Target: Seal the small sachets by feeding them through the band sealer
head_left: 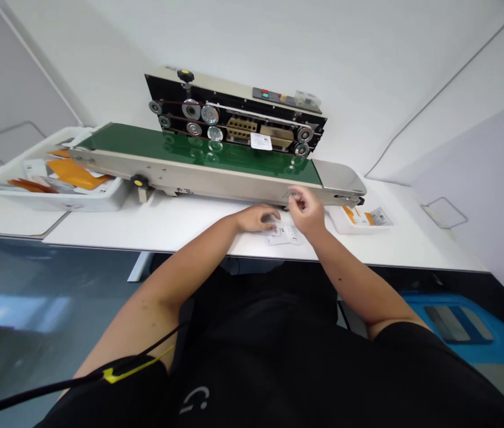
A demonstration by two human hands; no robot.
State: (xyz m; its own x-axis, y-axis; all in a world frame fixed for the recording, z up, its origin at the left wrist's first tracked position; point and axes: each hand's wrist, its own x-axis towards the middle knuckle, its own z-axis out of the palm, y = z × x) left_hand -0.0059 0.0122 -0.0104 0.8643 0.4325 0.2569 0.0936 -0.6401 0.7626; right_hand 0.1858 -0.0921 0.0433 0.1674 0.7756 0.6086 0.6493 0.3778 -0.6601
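Note:
My left hand (255, 219) rests low over the white table, its fingers curved and its thumb apart from them. Small white printed packets (284, 235) lie flat by its fingertips, partly beneath the hand. To their right, my right hand (308, 211) is raised in front of the conveyor's side panel, thumb and fingers pinched together. Whatever might be between those fingertips is too small to make out. Beyond both hands, a white packet (261, 141) stands at the band sealing machine (238, 113), over the green conveyor belt (180, 148).
A white bin (95, 203) with orange and white packets stands at the left end of the conveyor. On the right sits a smaller white tray (343, 224) with similar packets. A black knob (139, 181) sticks out of the conveyor's front. A blue stool-like object (479, 351) is below the table.

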